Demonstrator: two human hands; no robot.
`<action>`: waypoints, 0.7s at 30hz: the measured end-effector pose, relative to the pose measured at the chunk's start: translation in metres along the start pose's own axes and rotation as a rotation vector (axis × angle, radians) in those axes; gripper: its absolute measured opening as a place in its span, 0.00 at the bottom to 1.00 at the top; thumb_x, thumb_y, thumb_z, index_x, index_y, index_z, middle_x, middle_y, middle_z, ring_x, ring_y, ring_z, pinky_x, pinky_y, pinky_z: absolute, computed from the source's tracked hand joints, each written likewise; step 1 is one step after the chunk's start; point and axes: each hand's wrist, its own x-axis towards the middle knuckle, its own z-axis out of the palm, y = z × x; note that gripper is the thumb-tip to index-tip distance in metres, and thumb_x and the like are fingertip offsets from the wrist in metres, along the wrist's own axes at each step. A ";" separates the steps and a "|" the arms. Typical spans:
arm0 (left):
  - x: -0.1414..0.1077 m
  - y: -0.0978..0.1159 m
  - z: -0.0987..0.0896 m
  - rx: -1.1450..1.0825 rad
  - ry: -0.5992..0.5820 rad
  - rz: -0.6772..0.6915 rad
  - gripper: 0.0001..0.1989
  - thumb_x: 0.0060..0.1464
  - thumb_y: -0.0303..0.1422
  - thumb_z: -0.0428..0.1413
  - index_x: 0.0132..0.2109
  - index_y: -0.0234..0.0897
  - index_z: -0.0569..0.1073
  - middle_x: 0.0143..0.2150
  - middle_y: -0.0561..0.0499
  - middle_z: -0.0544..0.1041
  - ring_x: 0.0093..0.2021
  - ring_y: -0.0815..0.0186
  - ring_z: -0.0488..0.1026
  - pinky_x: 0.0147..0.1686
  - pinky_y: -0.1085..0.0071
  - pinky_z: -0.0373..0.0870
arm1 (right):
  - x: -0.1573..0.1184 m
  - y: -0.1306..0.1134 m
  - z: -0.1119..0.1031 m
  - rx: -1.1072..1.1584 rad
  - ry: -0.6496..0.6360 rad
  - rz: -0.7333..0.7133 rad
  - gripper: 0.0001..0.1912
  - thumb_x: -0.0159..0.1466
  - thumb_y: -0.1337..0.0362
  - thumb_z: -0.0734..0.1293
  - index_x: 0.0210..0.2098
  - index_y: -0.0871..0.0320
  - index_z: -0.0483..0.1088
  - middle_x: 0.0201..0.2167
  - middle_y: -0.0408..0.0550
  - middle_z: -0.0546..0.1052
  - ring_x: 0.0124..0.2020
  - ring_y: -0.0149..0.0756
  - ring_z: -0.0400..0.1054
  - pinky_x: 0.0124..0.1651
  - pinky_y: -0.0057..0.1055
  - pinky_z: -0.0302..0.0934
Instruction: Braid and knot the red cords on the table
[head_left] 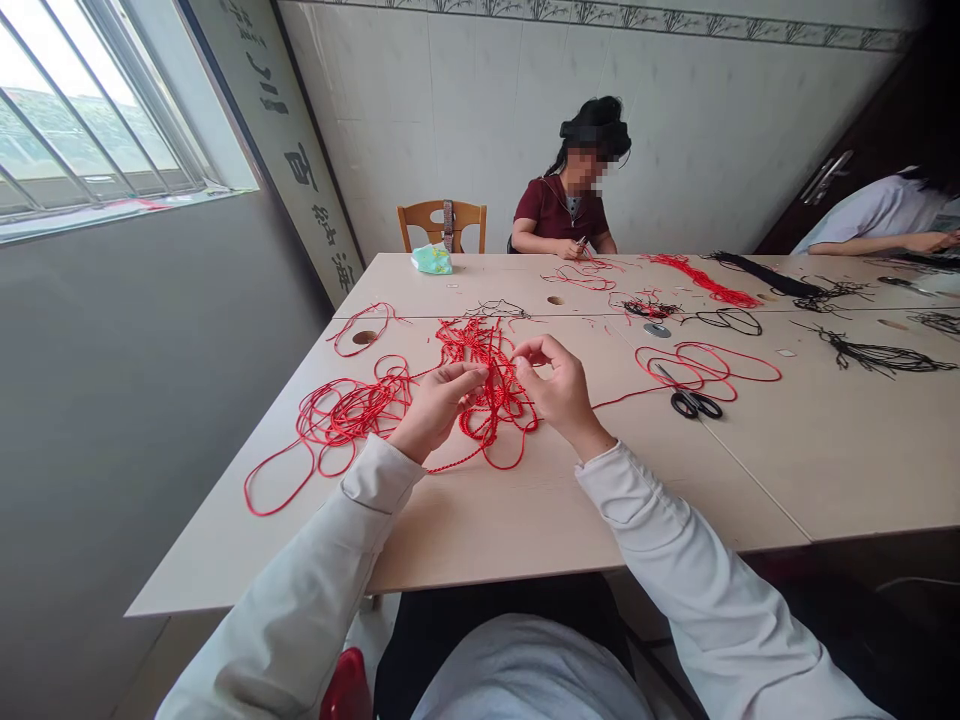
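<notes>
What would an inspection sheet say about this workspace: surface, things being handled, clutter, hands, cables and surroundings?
Surface: pale table, with seams and round holes.
Things being handled: tangled red cord bundle at the hands; loose red loops to its left.
Clutter: scissors, grey disc, black cords, green packet, small offcuts.
Hands: left hand and right hand at the red cord bundle; exact grip too small to tell.
Cables: thin pale line below the table at right, possibly a cable.
Surroundings: person in dark red across, person in white at right, wooden chair, barred window.
</notes>
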 end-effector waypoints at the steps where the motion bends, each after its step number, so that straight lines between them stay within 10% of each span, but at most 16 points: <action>1: 0.000 0.000 0.000 -0.015 0.000 -0.007 0.11 0.42 0.37 0.66 0.31 0.36 0.77 0.30 0.53 0.74 0.30 0.73 0.66 0.34 0.74 0.62 | 0.001 0.001 -0.001 -0.014 0.019 -0.005 0.03 0.61 0.66 0.63 0.34 0.57 0.69 0.32 0.44 0.75 0.34 0.32 0.67 0.43 0.31 0.62; 18: 0.002 -0.001 -0.003 -0.045 0.026 0.043 0.11 0.43 0.37 0.65 0.31 0.36 0.76 0.29 0.53 0.73 0.29 0.73 0.65 0.32 0.74 0.62 | 0.007 0.003 -0.012 0.089 0.116 0.064 0.03 0.63 0.65 0.62 0.36 0.56 0.66 0.32 0.46 0.75 0.34 0.34 0.70 0.38 0.31 0.64; 21: 0.002 -0.002 -0.002 0.040 0.043 0.078 0.12 0.43 0.39 0.66 0.32 0.35 0.77 0.28 0.53 0.73 0.28 0.73 0.65 0.32 0.74 0.62 | 0.005 0.001 -0.008 -0.114 -0.031 -0.072 0.02 0.63 0.65 0.64 0.34 0.55 0.69 0.33 0.45 0.75 0.32 0.33 0.68 0.39 0.31 0.63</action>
